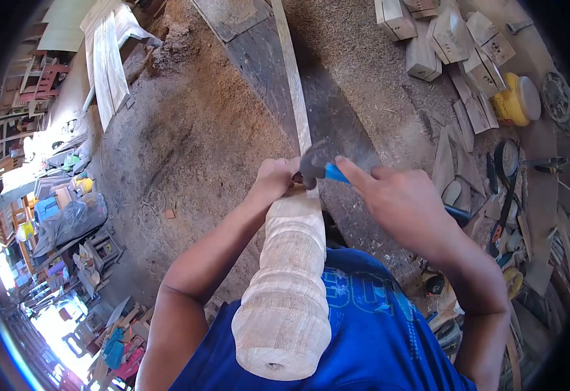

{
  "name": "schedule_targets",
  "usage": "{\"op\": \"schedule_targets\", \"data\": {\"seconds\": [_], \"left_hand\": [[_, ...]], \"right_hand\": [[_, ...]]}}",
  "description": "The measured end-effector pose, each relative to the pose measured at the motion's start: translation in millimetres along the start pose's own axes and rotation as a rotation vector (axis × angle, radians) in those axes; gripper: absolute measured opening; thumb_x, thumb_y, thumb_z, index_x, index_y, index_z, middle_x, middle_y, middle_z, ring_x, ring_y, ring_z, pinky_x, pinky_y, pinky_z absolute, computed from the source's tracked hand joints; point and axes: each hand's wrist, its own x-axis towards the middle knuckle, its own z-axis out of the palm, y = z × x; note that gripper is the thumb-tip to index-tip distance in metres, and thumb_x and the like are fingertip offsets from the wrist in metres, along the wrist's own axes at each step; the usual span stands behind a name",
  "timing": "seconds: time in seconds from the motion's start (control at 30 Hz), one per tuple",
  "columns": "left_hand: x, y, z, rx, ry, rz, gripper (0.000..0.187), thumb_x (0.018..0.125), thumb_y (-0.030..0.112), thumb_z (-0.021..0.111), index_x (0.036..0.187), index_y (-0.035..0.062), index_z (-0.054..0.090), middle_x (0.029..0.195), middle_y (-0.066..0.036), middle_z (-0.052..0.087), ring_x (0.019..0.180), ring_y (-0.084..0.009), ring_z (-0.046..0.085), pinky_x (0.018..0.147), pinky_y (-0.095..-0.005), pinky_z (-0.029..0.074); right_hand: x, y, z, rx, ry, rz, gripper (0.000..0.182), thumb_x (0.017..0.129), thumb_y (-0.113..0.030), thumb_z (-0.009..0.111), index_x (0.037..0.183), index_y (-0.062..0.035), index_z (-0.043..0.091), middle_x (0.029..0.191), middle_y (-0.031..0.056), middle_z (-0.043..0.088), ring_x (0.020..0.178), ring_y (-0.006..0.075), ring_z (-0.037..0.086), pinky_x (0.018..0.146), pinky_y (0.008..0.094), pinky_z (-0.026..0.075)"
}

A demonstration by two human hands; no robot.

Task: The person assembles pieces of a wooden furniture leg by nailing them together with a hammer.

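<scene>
A turned wooden leg (284, 287) with rounded rings points away from my body, its thick end close to my blue shirt. At its far end my left hand (277, 177) is closed in a pinch, and whatever its fingers hold is hidden behind the hammer head. My right hand (399, 199) grips a hammer (313, 164) by its blue and black handle. The hammer's dark head is right beside my left fingertips, slightly blurred. Beyond the hands, a long narrow wooden strip (293, 78) runs from the leg's far end.
A dark worn board (262, 58) lies under the strip, on ground covered in sawdust (200, 111). Several wooden blocks (422, 52) and a yellow container (514, 101) are at upper right. Pliers (545, 163) lie at right. Pale planks (108, 58) lean at upper left.
</scene>
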Motion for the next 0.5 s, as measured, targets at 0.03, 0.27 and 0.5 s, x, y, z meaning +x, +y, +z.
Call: {"op": "schedule_targets", "data": {"seconds": [0.03, 0.27, 0.5], "left_hand": [[1, 0, -3, 0.016, -0.066, 0.038, 0.039, 0.09, 0.031, 0.07, 0.09, -0.0082, 0.073, 0.085, -0.013, 0.073, 0.077, -0.0168, 0.067, 0.071, -0.0318, 0.051], [-9, 13, 9, -0.001, 0.045, -0.007, 0.036, 0.091, 0.027, 0.068, 0.089, -0.0086, 0.073, 0.083, -0.01, 0.072, 0.074, -0.0142, 0.065, 0.068, -0.0311, 0.051], [-11, 3, 5, 0.066, -0.032, 0.132, 0.039, 0.093, 0.036, 0.064, 0.081, -0.0005, 0.072, 0.071, -0.002, 0.062, 0.063, -0.01, 0.053, 0.057, -0.0285, 0.039]], "right_hand": [[1, 6, 1, 0.043, 0.064, -0.042, 0.049, 0.094, -0.01, 0.062, 0.143, -0.0086, 0.054, 0.087, 0.0116, 0.068, 0.075, 0.0342, 0.07, 0.064, 0.0432, 0.056], [6, -1, -5, 0.428, 0.947, -0.062, 0.052, 0.091, -0.009, 0.054, 0.143, -0.0142, 0.053, 0.083, 0.0141, 0.068, 0.075, 0.0337, 0.071, 0.063, 0.0461, 0.055], [-13, -5, 18, 0.178, 0.21, 0.112, 0.047, 0.095, -0.015, 0.06, 0.141, -0.0168, 0.054, 0.085, 0.0144, 0.068, 0.078, 0.0352, 0.07, 0.064, 0.0472, 0.054]]}}
